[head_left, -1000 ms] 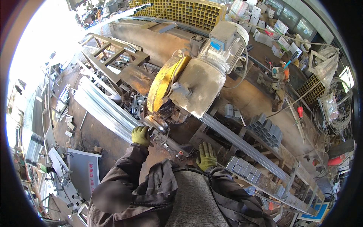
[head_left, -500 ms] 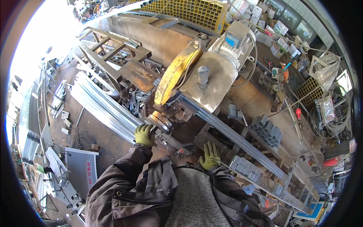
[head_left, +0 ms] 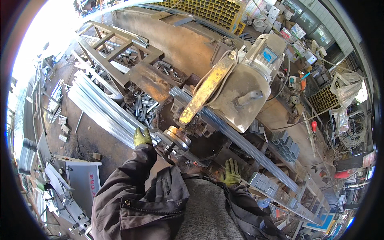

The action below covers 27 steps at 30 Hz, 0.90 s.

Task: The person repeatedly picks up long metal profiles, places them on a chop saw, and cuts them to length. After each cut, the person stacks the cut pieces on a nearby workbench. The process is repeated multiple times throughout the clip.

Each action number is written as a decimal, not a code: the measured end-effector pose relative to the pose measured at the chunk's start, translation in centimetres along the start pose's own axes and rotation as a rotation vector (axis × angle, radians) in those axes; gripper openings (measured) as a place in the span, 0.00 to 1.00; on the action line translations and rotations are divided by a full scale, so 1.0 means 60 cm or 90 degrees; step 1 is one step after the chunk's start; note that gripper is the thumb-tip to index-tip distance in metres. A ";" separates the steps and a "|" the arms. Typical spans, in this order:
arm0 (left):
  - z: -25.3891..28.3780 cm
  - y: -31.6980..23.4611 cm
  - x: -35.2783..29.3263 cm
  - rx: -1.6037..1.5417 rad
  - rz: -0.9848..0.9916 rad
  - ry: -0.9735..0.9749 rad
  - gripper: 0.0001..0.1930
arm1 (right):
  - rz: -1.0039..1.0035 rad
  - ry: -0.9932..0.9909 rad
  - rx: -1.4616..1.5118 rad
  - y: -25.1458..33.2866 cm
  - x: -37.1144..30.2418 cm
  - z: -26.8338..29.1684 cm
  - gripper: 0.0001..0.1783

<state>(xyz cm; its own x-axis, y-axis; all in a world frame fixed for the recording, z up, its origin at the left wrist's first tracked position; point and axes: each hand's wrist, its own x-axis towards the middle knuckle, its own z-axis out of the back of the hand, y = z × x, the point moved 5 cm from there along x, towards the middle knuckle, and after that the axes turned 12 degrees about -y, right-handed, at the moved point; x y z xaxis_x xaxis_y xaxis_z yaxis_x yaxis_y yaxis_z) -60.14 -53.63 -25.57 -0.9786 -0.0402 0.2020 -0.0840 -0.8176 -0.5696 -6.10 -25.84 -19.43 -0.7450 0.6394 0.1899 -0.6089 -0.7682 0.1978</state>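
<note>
My left hand [head_left: 143, 138], in a yellow-green work glove, is beside the near ends of long silver metal tubes [head_left: 102, 106]. Its fingers point away from me and look slightly apart; I see nothing held. To its right is a rusty round clamp wheel [head_left: 177, 138], with a dark bar below it. My right hand [head_left: 230, 173], gloved alike, has its fingers spread and grips nothing. Beyond it, a bundle of grey metal tubes [head_left: 248, 146] runs diagonally under the cut-off saw's yellow guard [head_left: 210, 88]. The saw's grey motor [head_left: 262, 60] sits at the guard's right.
Short square tube pieces [head_left: 264, 183] are stacked right of my right hand, with another stack [head_left: 285, 145] farther back. A brown metal frame [head_left: 120, 52] stands at far left above scattered offcuts [head_left: 142, 108]. A grey panel [head_left: 84, 184] lies at lower left. Yellow square tubes [head_left: 200, 10] are piled behind.
The saw head with its guard and motor has swung right, exposing the tube bundle's end left of the guard. My left hand has moved left; my right hand has shifted slightly right and nearer.
</note>
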 end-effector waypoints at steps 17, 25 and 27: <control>-0.278 -0.519 0.286 0.154 -0.868 0.396 0.44 | -0.068 -0.045 -0.050 0.054 0.024 0.014 0.52; -0.116 -0.522 0.502 0.264 -0.817 0.139 0.24 | -0.135 -0.001 -0.053 0.048 0.023 -0.004 0.52; -0.031 -0.485 0.574 0.209 -0.781 0.187 0.20 | -0.110 -0.010 -0.068 0.047 0.022 -0.010 0.52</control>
<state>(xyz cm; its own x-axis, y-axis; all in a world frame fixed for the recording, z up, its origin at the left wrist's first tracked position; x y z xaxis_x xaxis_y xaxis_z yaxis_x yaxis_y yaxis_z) -91.73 -30.16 -3.54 -0.3055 0.9203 0.2444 -0.9380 -0.3350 0.0888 -8.98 -27.19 -19.18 -0.6237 0.7615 0.1766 -0.7531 -0.6458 0.1252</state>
